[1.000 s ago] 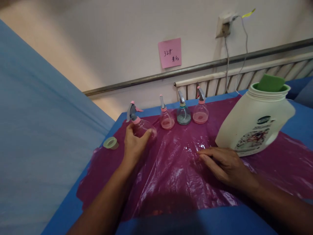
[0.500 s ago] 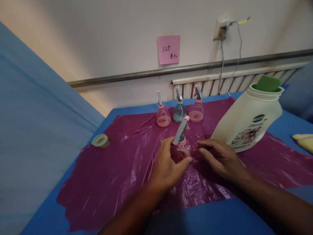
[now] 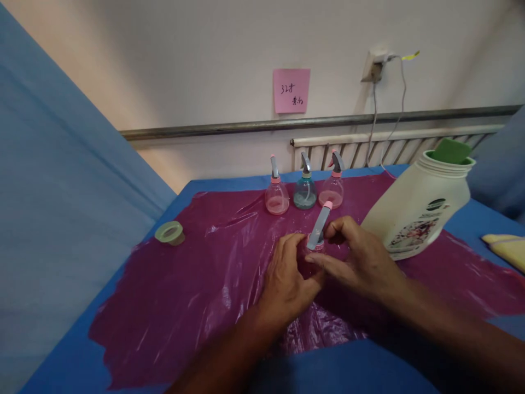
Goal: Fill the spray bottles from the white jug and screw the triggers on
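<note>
The left hand (image 3: 287, 279) is gripping the front spray bottle (image 3: 318, 230) around its body, over the purple sheet (image 3: 176, 306), presumably to steady it. The right hand (image 3: 363, 260) is lying with its thumb near the collar; whether that grip is closed cannot be told. Three rear spray bottles (image 3: 304, 198), two pink and one teal, are standing in a row, probably leaving working room. One cream jug (image 3: 422, 205), one green piece (image 3: 451, 150) protruding from its mouth, and one pale green cap (image 3: 168, 234) are flanking the hands.
</note>
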Demonstrator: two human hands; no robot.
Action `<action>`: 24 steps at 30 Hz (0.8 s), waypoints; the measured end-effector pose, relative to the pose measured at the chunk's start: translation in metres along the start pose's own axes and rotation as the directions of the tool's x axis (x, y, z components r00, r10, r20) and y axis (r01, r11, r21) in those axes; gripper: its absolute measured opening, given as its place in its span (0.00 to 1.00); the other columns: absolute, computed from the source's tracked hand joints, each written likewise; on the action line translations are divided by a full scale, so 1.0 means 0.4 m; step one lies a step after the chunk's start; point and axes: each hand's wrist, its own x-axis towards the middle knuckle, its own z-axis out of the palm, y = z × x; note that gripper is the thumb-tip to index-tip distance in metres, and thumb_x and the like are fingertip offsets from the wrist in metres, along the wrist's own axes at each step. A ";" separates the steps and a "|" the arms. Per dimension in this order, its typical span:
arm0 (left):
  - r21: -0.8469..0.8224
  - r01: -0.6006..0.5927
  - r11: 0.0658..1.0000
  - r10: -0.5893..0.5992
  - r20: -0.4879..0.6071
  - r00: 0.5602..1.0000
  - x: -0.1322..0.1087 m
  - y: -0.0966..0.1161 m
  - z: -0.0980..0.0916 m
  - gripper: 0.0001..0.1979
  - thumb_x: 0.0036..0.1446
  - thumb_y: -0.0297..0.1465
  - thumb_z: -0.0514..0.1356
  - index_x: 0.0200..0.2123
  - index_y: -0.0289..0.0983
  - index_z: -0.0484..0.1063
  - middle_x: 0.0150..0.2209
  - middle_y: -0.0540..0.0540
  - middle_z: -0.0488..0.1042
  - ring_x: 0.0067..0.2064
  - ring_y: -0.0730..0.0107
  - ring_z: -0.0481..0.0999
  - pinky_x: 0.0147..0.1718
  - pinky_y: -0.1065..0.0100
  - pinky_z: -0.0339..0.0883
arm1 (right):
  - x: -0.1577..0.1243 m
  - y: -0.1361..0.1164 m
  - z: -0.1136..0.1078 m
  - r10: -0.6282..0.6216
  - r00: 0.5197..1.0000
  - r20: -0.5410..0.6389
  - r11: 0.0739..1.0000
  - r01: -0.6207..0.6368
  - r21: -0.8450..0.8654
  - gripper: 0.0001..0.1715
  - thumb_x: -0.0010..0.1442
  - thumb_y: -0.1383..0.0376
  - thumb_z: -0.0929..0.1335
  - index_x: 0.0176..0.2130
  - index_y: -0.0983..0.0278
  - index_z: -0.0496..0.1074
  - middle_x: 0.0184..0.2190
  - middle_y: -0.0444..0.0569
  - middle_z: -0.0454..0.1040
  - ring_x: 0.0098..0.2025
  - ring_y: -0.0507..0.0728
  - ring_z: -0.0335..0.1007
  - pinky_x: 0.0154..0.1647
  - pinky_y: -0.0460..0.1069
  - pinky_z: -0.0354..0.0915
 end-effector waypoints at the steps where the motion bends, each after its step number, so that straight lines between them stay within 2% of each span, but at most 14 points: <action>1: 0.004 -0.010 1.000 0.010 0.004 1.000 0.000 0.002 0.000 0.30 0.60 0.31 0.75 0.62 0.46 0.72 0.60 0.40 0.77 0.60 0.44 0.80 0.60 0.41 0.78 | -0.002 -0.004 0.015 0.019 1.000 -0.017 1.000 -0.018 0.005 0.16 0.68 0.56 0.78 0.44 0.57 0.70 0.37 0.45 0.79 0.36 0.57 0.78 0.37 0.53 0.71; 5: 0.003 -0.024 1.000 0.024 0.056 0.998 0.004 0.012 -0.003 0.32 0.59 0.31 0.74 0.64 0.45 0.70 0.61 0.40 0.77 0.61 0.45 0.80 0.61 0.43 0.77 | -0.022 -0.005 0.052 0.067 0.988 -0.140 0.997 -0.060 0.055 0.10 0.69 0.60 0.74 0.45 0.56 0.70 0.38 0.45 0.79 0.39 0.58 0.79 0.42 0.54 0.73; 13: 0.016 0.014 1.000 -0.015 0.068 0.998 0.016 0.029 -0.002 0.29 0.61 0.32 0.71 0.64 0.43 0.69 0.61 0.41 0.76 0.61 0.49 0.79 0.62 0.46 0.76 | -0.030 0.005 0.070 0.137 0.970 -0.200 0.981 -0.105 0.163 0.21 0.65 0.63 0.77 0.54 0.54 0.71 0.49 0.47 0.80 0.52 0.62 0.82 0.57 0.62 0.76; 18: -0.003 -0.002 1.000 0.002 0.053 0.999 0.013 0.019 0.005 0.30 0.61 0.33 0.72 0.64 0.43 0.68 0.62 0.40 0.75 0.62 0.48 0.79 0.62 0.45 0.76 | -0.038 0.011 0.075 0.171 0.975 -0.139 0.953 -0.128 0.273 0.29 0.64 0.66 0.77 0.60 0.52 0.70 0.55 0.49 0.82 0.57 0.64 0.84 0.61 0.64 0.78; 24: 0.016 0.005 1.000 -0.006 0.070 0.998 0.007 0.016 0.001 0.29 0.63 0.36 0.73 0.64 0.43 0.67 0.63 0.39 0.76 0.63 0.47 0.78 0.63 0.44 0.75 | -0.033 0.006 0.077 0.141 0.989 -0.048 0.938 -0.118 0.326 0.45 0.68 0.64 0.75 0.76 0.51 0.61 0.66 0.56 0.79 0.66 0.67 0.80 0.66 0.69 0.77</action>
